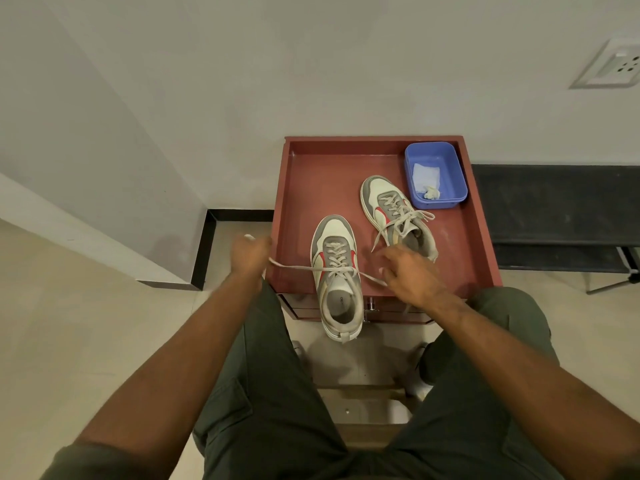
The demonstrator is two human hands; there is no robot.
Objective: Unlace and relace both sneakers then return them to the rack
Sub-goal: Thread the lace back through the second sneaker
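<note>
Head cam looking down: the near grey-and-white sneaker with red side panels sits at the front edge of the red-brown rimmed cabinet top, heel hanging off. Left hand is curled round one end of its pale flat lace, stretched taut out left of the shoe. Right hand has relaxed fingers by the other lace end, just right of it, gripping nothing. Second matching sneaker sits behind, next to a blue plastic tub.

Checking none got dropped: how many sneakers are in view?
2. The near sneaker overhangs the front edge of the red tray top; the far sneaker lies beside the blue tub. None seems hidden.
</note>
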